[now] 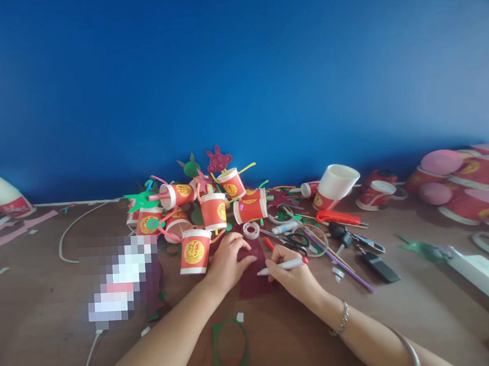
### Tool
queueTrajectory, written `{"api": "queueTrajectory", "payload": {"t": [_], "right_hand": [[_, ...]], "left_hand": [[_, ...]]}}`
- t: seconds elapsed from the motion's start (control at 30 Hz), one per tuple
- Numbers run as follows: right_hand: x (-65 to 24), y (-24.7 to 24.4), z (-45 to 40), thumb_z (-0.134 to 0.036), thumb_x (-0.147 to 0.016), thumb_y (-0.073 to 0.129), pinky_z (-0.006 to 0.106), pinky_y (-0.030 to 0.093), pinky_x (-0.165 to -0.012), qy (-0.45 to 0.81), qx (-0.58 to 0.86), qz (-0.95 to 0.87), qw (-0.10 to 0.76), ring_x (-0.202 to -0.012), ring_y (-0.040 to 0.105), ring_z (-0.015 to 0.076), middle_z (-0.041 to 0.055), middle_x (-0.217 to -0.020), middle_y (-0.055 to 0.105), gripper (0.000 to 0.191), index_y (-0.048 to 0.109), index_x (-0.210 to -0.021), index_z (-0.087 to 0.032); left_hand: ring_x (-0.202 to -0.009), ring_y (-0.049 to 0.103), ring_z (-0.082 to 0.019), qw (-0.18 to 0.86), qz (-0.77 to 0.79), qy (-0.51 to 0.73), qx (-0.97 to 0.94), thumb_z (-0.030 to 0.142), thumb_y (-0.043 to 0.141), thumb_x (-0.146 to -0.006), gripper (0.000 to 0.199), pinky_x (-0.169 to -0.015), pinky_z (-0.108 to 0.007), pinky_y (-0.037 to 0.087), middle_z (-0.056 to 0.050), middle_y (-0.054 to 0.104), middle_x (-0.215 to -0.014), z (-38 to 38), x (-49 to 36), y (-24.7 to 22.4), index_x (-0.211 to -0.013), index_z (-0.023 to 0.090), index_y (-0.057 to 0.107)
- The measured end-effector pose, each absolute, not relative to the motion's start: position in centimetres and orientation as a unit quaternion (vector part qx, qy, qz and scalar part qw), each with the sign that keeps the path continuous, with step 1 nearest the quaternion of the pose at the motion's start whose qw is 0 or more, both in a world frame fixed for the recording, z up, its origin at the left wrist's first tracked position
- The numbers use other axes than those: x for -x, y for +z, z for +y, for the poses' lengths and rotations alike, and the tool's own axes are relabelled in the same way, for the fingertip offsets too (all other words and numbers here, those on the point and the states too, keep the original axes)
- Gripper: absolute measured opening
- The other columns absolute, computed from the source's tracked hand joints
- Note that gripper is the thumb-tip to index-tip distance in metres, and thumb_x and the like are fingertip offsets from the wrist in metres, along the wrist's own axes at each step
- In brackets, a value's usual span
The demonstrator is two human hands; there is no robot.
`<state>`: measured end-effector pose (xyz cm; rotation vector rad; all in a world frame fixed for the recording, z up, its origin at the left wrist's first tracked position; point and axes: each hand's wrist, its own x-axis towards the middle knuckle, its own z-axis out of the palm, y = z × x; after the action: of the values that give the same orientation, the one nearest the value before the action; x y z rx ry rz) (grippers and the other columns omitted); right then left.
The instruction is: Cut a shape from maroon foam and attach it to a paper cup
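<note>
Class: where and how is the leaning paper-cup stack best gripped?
Probably grip the cup stack around its narrower red lower part, from the right: the white rims flare above, another cup crowds its left and a red handle lies in front.

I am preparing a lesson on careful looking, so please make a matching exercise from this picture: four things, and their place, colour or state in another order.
1. marker
2. dark red paper
3. green paper
4. wall

A. cut with a large round hole
B. plain blue
C. in the right hand
D. partly covered by the left hand

Right pairs: 1-C, 2-D, 3-A, 4-B
</note>
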<state>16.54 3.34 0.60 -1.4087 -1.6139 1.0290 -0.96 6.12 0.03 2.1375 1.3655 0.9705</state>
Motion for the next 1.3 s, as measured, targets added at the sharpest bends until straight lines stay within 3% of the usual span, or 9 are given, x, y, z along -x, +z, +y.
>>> {"api": "queueTrajectory", "payload": {"t": [1.3], "right_hand": [[-16.42, 0.31, 3.37, -0.02, -0.075, 0.053, 0.02, 0.034, -0.043, 0.37, 0.574, -0.634, 0.364, -0.044, 0.047, 0.0107, -0.0029, -0.049, 0.059, 0.019, 0.043, -0.059, -0.021]], "left_hand": [[-0.102, 0.056, -0.025, 0.201, 0.493, 0.344, -0.774, 0.018, 0.071, -0.071, 0.015, -0.087, -0.039, 0.047, -0.007, 0.059, -0.102, 6.12, 0.96, -0.08, -0.081, 0.021, 0.06]]}}
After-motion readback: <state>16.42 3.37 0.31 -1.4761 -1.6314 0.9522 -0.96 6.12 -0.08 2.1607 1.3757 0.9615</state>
